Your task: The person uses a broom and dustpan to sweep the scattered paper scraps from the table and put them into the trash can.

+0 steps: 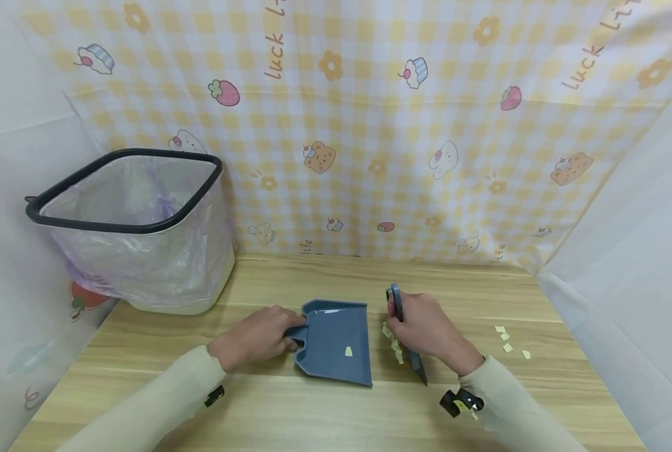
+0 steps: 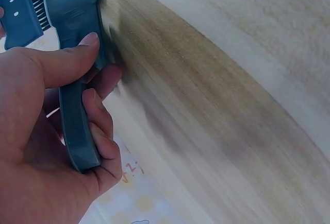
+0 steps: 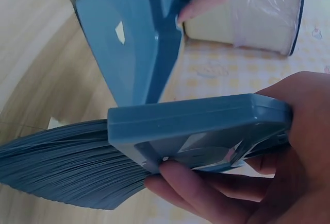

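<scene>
On the surface [image 1: 291, 414], lower centre, the left hand [image 1: 265, 336] grips the pan [image 1: 336, 333], the right hand [image 1: 423, 323] the brush [image 3: 149, 126], and a raised pan lip could let scraps [image 1: 397, 348] between them slip underneath.

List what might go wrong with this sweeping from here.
The pale scraps between the brush and the dustpan might slip under its front edge if that edge lifts. The lone scrap in the dustpan could slide out the open front if it tips. The stray scraps beyond the right hand, away from the dustpan, may get overlooked.
</scene>
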`<move>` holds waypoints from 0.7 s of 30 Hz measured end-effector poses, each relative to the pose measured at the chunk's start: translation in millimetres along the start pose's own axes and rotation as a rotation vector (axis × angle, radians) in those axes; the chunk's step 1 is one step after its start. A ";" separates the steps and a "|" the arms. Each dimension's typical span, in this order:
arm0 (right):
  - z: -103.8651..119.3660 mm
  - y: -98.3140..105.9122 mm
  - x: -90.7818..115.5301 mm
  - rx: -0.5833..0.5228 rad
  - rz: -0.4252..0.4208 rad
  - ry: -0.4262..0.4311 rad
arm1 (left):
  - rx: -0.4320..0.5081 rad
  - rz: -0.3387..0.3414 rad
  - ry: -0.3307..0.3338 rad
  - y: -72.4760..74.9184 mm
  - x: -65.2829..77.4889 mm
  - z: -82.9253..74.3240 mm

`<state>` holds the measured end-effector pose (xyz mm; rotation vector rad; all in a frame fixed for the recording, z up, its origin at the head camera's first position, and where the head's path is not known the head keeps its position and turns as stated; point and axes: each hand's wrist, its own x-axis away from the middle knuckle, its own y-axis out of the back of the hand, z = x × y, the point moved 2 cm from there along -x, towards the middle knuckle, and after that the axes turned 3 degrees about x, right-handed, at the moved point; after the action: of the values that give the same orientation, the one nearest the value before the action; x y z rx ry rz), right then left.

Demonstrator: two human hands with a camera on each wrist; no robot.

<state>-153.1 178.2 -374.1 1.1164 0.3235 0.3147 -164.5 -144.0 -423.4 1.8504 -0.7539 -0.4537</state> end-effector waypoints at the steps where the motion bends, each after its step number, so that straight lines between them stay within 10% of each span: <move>1: 1.9 -1.7 -1.1 -0.007 0.000 0.010 | 0.003 0.004 0.007 0.0 0.0 0.0; 21: 36.0 -16.3 -19.9 -0.146 0.039 0.068 | 0.008 -0.009 -0.029 0.2 0.7 3.6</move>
<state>-155.2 134.0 -372.7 0.9705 0.3335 0.4056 -166.3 -147.0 -424.7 1.8591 -0.7681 -0.4851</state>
